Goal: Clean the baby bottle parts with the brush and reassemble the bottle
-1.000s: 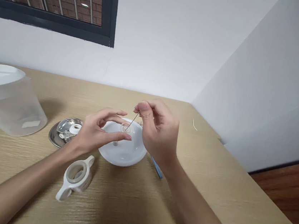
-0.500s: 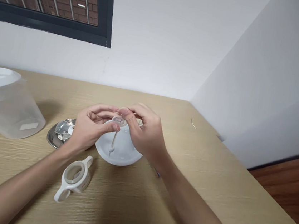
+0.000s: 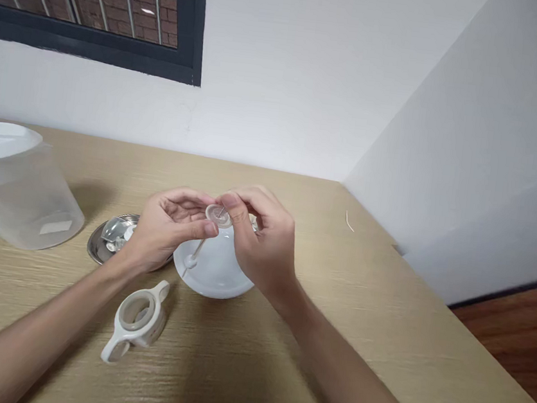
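Both hands meet over a white bowl, on a translucent round sippy-cup straw top. From it a thin straw slants down to the left, with a small pale ball at its lower end. My left hand is closed, thumb and fingertips at the disc's left side. My right hand pinches at the disc's upper right, where a thin wire-like piece shows under the thumb. A thin tip also sticks out below the ball. A white two-handled ring stands near my left forearm.
On the left stands a frosted plastic bucket with a white lid. Beside it a metal dish holds small clear and white parts, partly behind my left hand. A thin pale strip lies on the table at right, near the wall.
The straw top has tilted, so its round face shows more fully and the ball end has swung left. Both hands stay closed around it, shifted slightly.
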A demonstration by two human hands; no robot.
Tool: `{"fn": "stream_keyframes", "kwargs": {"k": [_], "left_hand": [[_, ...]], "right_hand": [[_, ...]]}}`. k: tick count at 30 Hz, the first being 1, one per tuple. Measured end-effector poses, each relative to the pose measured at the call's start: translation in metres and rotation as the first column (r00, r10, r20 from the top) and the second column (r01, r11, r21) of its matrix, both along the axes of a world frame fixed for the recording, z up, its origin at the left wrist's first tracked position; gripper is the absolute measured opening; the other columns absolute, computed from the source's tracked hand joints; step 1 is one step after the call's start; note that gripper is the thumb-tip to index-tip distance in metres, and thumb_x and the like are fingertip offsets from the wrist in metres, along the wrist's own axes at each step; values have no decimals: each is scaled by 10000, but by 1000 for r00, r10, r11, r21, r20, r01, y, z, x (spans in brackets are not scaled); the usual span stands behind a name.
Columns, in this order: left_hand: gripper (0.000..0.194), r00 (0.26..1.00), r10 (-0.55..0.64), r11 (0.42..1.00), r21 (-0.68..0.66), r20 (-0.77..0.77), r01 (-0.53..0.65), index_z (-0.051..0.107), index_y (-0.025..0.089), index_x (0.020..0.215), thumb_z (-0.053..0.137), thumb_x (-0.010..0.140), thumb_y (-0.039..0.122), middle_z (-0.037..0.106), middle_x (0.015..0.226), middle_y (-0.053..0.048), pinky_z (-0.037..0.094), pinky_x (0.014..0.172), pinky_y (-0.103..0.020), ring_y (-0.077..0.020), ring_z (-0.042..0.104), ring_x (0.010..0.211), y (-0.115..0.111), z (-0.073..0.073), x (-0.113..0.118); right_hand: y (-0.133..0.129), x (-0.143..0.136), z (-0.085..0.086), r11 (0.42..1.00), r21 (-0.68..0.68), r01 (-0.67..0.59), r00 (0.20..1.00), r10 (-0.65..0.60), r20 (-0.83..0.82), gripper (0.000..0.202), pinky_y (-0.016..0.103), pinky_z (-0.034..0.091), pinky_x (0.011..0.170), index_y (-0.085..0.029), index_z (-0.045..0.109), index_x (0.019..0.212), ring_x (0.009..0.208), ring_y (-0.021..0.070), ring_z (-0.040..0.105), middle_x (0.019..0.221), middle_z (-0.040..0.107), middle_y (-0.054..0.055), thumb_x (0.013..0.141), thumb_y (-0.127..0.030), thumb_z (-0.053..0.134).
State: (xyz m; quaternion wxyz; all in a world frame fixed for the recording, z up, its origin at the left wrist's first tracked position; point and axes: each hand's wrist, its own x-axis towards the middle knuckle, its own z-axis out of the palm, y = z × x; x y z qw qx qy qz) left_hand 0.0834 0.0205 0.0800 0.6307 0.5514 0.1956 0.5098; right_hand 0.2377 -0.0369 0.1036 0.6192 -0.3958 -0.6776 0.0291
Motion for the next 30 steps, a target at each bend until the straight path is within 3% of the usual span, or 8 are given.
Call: {"fn": "stream_keyframes", "kwargs": {"k": [6,12,20,30], "left_hand": [[259,996,-91,993,-73,26,92,750,198,842,929,656,178,818,840,-10,615,658,-172,-113,757,708,-3,-2,1],[282,996,-44,988,146,-81,56,681,169,669,943,573,122,812,834,-41,584,517,-193,-189,771,783,-1,-3,0],[282,987,14,967,253,-158,27,665,190,661,926,577,125,819,871,-46,648,743,-305,-220,787,877,-4,0,1],[282,977,87,936,352,-194,-13,680,194,700,925,575,133,819,853,-48,640,801,-323,-242,792,915,-7,-1,3]], "right_hand": [[-1,-1,0,999,20,30,999,-30,-25,170,274,501,713,-189,681,852,795,128,624,816,676,10,989,-192,580],[-2,1,-1,998,7,66,997,-65,-51,194,266,515,681,-196,670,846,743,114,648,794,680,-7,1003,-217,558],[-2,11,12,979,127,162,965,-130,-227,200,242,531,635,-201,654,846,684,84,631,759,659,-32,1015,-206,548],[-9,19,27,954,204,221,947,-160,-280,224,280,537,624,-190,644,827,648,91,611,765,647,-16,1009,-141,524]]}}
